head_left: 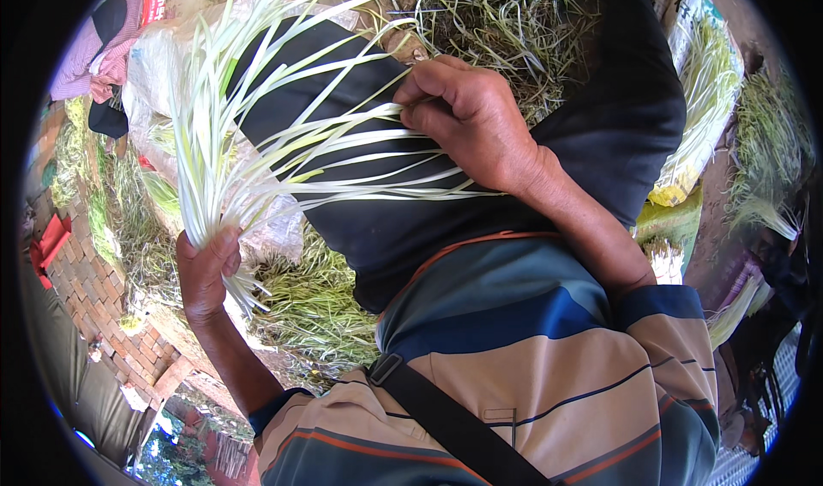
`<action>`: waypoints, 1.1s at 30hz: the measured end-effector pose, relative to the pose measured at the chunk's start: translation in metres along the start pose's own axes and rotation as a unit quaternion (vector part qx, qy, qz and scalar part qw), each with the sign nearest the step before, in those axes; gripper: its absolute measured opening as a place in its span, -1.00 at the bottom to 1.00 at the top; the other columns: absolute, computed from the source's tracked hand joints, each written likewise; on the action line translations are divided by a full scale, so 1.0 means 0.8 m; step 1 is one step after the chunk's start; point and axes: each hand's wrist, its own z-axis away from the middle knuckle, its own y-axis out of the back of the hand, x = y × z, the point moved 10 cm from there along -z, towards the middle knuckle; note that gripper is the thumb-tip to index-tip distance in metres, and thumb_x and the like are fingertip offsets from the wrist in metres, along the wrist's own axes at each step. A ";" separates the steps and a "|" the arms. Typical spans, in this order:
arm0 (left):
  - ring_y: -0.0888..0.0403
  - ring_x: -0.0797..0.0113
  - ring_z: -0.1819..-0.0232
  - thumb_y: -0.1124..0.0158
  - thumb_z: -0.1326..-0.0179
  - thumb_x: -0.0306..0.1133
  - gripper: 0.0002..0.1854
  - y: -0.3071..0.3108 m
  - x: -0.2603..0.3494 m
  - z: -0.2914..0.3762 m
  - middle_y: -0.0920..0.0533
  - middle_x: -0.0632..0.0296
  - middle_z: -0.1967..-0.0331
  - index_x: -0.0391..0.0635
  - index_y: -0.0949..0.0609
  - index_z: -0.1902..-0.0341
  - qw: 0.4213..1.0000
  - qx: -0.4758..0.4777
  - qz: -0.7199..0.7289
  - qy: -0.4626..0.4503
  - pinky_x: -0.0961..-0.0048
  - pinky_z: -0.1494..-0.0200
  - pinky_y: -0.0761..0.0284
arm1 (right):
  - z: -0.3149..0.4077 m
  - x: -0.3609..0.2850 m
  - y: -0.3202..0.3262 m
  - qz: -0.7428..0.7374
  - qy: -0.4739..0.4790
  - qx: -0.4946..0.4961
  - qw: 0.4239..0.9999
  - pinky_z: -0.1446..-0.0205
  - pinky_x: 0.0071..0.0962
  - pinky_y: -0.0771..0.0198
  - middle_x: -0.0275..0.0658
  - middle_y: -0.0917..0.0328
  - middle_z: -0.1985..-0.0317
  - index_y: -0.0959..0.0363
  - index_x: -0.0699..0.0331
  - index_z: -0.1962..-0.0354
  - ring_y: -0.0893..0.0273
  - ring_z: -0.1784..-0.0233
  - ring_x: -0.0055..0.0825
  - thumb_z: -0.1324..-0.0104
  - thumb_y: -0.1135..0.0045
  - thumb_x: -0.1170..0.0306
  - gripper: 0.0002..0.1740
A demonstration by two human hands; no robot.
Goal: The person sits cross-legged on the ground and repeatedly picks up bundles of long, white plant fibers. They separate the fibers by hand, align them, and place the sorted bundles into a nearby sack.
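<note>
My left hand (207, 270) grips a thick bunch of pale yellow-white blanched leaves, probably Chinese chives (204, 145), close to its cut lower ends. The leaves fan upward and to the right over my dark trousers (411, 184). Between thumb and fingers, my right hand (476, 123) pinches the ends of a few leaves drawn out sideways from the bunch. Other strands pass below that hand, and their ends are partly hidden behind it. A clear plastic sheet (273, 229) lies under the bunch, by my leg.
Loose dry and green leaf litter (508, 29) covers the ground between my legs, and more (308, 299) lies at my left. On the right rests a sack with pale chives (704, 94). Clothing (119, 49) sits at the upper left, near brick paving (96, 274).
</note>
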 end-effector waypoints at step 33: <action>-0.29 0.62 0.67 -0.46 -0.21 -0.33 -0.77 0.011 0.004 0.003 -0.57 0.33 0.58 -0.24 -0.67 0.22 0.997 0.056 0.049 -0.003 0.60 0.57 -0.16 | 0.026 0.204 0.137 0.125 -0.293 0.092 0.943 0.28 -0.57 -0.47 -0.31 -0.60 0.47 -0.63 0.31 0.19 -0.53 0.39 -0.65 -0.24 -0.21 0.47 -0.81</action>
